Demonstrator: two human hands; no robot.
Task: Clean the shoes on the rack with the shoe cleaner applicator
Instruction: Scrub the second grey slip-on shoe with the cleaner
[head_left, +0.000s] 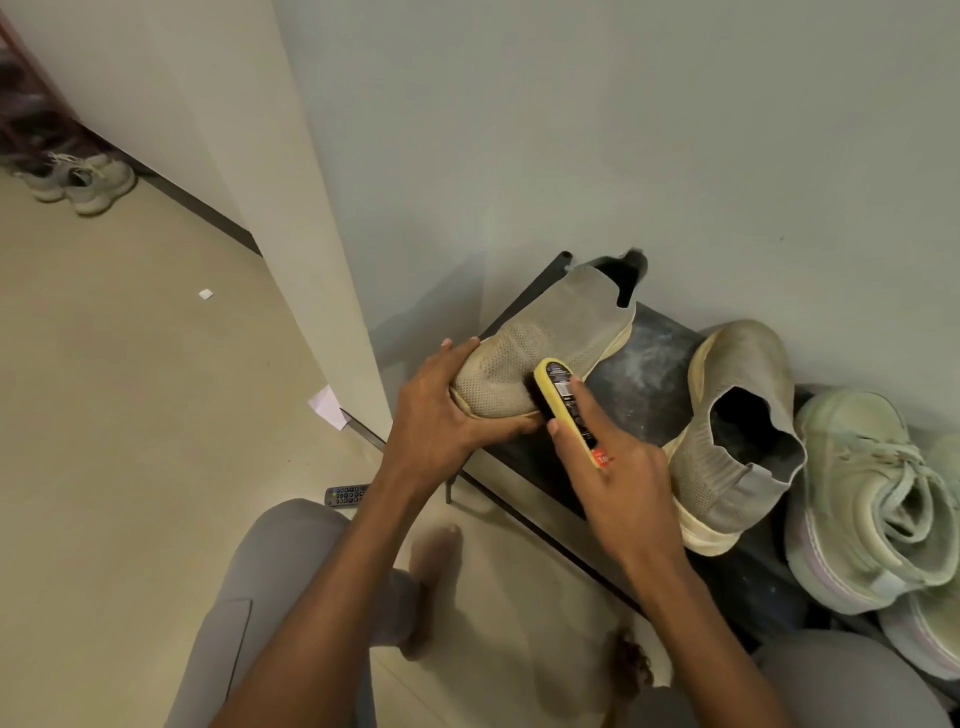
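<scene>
Step in hand: scrubbing the first grey knit slip-on shoe (540, 343), which lies on the black shoe rack (644, 374) with its toe at the rack's front-left edge. Left hand (441, 410) grips the toe, fingers curled over the top and thumb under the sole. Right hand (618, 478) holds the yellow shoe cleaner applicator (563, 400), thumb and forefinger along its sides, its dark pad pressed to the shoe's side. Matching slip-on (737, 431) and pale green sneakers (872, 499) wait to the right. Next, likely: work the pad toward the heel, keeping the toe braced.
</scene>
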